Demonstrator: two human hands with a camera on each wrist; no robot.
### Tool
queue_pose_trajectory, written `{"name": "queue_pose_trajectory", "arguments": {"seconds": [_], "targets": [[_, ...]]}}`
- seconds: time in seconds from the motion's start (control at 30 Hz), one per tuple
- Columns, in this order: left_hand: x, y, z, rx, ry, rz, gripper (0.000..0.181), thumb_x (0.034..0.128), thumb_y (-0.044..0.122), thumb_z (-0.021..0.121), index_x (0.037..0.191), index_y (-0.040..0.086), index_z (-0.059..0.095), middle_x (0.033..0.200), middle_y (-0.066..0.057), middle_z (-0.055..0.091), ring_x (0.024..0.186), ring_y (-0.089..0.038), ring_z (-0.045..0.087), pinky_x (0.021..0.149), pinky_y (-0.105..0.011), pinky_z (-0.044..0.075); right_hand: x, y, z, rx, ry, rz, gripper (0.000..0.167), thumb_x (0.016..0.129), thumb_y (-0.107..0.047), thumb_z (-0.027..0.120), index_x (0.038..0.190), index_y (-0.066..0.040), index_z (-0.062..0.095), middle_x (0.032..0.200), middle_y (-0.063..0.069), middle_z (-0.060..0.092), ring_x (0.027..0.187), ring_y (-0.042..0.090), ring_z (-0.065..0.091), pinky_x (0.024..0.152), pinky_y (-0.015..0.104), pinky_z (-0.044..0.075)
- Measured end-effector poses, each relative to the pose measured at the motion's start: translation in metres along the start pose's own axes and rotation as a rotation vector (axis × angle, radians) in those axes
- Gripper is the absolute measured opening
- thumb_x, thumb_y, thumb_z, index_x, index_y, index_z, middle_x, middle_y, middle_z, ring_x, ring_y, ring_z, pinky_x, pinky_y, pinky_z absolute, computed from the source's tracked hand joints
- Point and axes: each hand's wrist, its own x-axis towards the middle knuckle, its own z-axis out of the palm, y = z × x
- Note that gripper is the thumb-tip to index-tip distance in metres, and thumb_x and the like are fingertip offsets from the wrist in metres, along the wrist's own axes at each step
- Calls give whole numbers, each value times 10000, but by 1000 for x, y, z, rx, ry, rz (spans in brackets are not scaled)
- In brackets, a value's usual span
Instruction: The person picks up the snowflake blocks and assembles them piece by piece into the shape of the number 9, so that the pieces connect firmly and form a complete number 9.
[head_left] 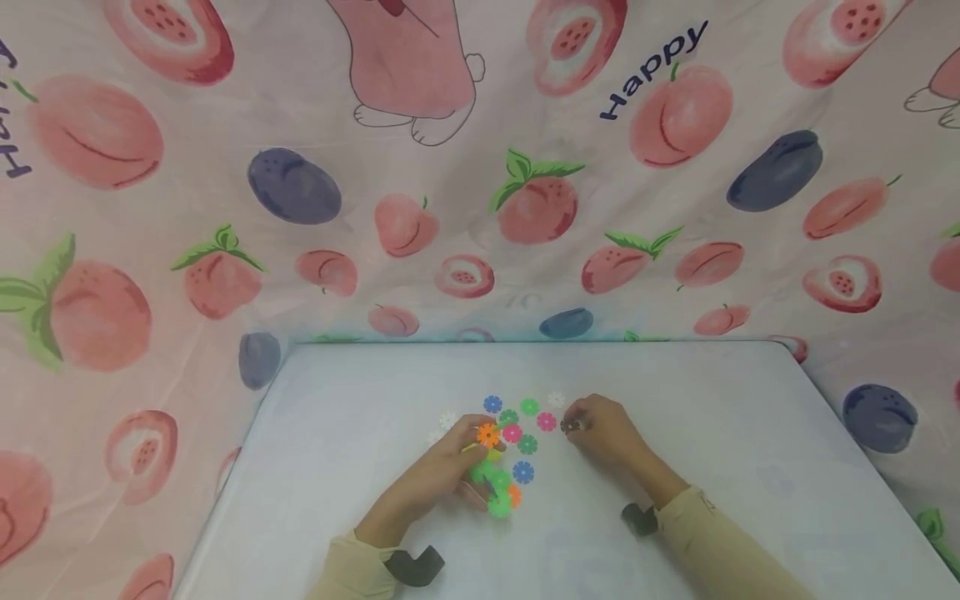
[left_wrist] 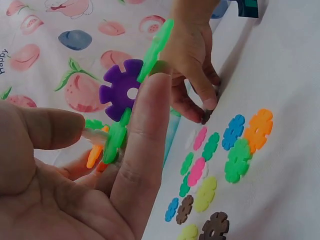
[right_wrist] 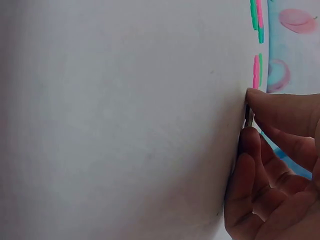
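My left hand (head_left: 442,458) holds a cluster of joined plastic snowflake discs. In the left wrist view a purple disc (left_wrist: 114,92) links two green discs (left_wrist: 156,49), with orange pieces (left_wrist: 93,154) behind, partly hidden by the fingers. The thumb and fingers grip the cluster from both sides, above the table. To the right, my right hand (head_left: 607,429) pinches a dark brown disc (head_left: 568,426) at the tabletop. The right wrist view shows this brown disc (right_wrist: 248,114) nearly edge-on between thumb and fingertip.
Loose discs lie on the white table (head_left: 675,383) between and around the hands: blue (head_left: 523,472), pink (head_left: 547,422), green (head_left: 529,407), white (head_left: 556,400) and others. A fruit-print cloth (head_left: 465,167) hangs behind the table and at its sides.
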Motion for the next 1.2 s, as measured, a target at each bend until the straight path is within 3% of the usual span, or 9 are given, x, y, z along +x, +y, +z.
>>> {"name": "queue_pose_trajectory", "arguments": {"seconds": [0.23,0.3,0.53,0.7,0.9,1.2], "targets": [[0,1,1,-15,8,17,488,1058,175,468,1534,198,366,1384,-194,589,710,-273,738,618,-416,635,-1,-4,-1,6,-30,31,230,864,-124,784,1088,-133,729,1044,16,702,983,202,631,906,430,578],[0,1,1,-5,9,21,505,1053,167,469,1548,204,377,1373,-221,588,688,-267,733,606,-413,633,0,-3,-1,8,-46,40,211,859,-136,791,1058,-153,723,1018,4,693,970,197,626,900,429,578],[1,0,2,31,18,10,482,1039,149,463,1520,176,456,1333,-236,597,653,-229,719,611,-378,631,1,2,-1,69,-89,12,97,888,-220,770,883,-209,673,825,-27,629,818,170,563,705,305,492],[3,0,3,31,18,5,478,1034,151,459,1511,182,462,1309,-233,590,643,-221,704,640,-373,632,-1,-4,-4,109,-128,32,112,912,-276,756,888,-209,670,861,-30,658,828,173,580,715,306,526],[5,-2,3,44,22,14,467,1023,133,441,1489,157,459,1290,-255,577,688,-212,680,639,-362,631,-3,-17,-7,265,-198,74,138,923,-314,754,951,-191,696,919,-15,692,834,180,606,726,303,559],[5,-2,2,56,30,15,456,1018,132,440,1474,133,454,1241,-202,598,713,-212,672,637,-360,628,-7,-34,-11,473,-256,61,188,924,-345,744,967,-165,714,952,113,699,847,211,596,741,295,522]]}}
